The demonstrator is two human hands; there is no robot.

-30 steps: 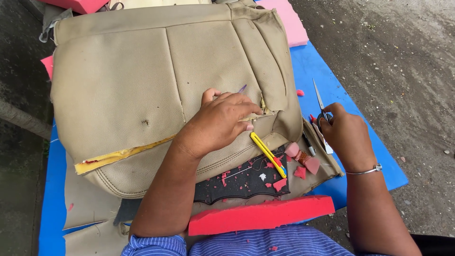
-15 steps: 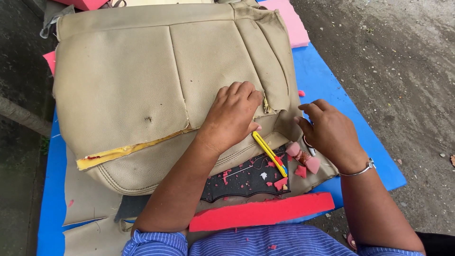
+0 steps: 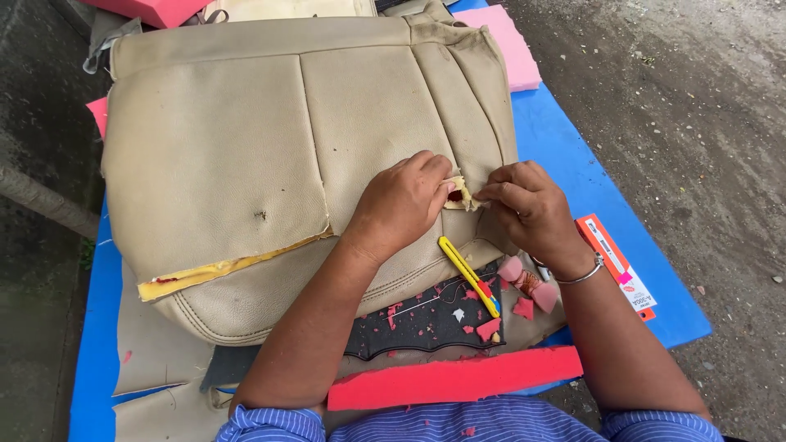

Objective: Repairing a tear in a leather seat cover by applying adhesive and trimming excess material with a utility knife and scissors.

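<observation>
A: Big tan seat cover fills the blue table; 2 hands at its right seam.
B: Left hand and right hand both pinch the torn flap. Orange-white packet lies right; yellow knife below.

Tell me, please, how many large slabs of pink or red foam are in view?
3: a red strip at the near table edge, a pale pink slab at the far right, a pink block at the top left. Others may hide under the seat cushion.
</observation>
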